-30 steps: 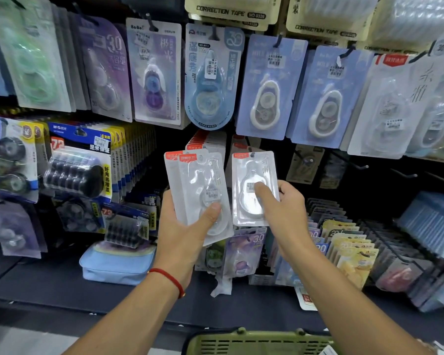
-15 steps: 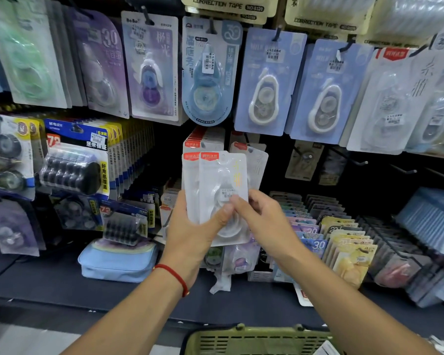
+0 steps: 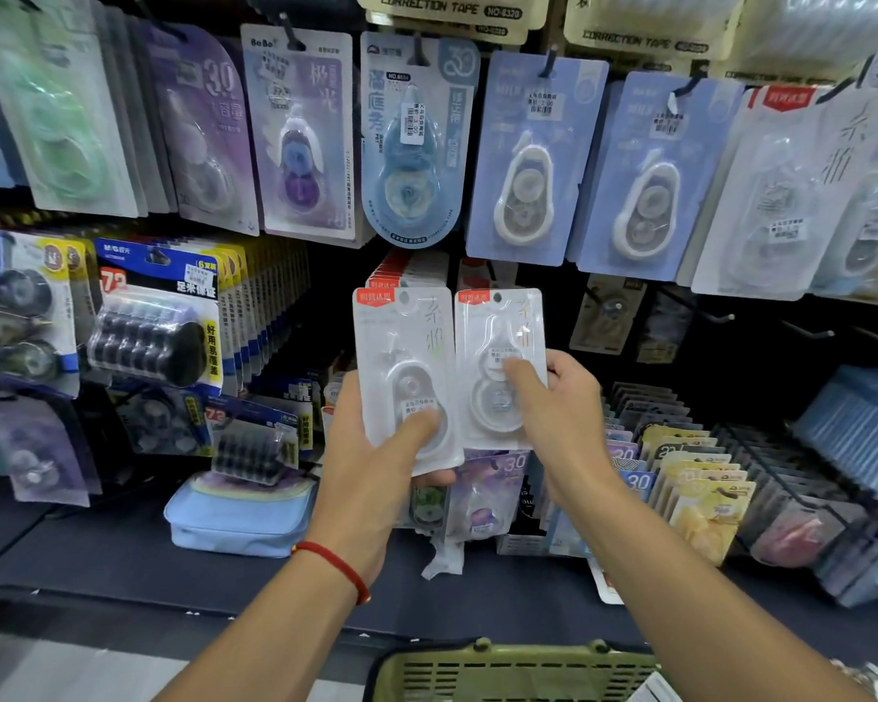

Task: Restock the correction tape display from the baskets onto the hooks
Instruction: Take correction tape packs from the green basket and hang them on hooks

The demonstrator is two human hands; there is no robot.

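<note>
The left hand (image 3: 376, 463), a red cord bracelet (image 3: 338, 567) on its wrist, grips a white correction tape pack (image 3: 401, 357), thumb pressed across the lower blister. Touching that pack's edge at 3 o'clock, a second white correction tape pack (image 3: 498, 336) is pinched by the right hand (image 3: 561, 412), thumb on its front. Both stand upright before the display hooks. A green basket (image 3: 508, 671) sits at 6 o'clock.

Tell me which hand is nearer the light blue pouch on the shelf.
Left. The left hand holds a pack just above and right of the pouch; the right hand is farther right, across both packs.
</note>
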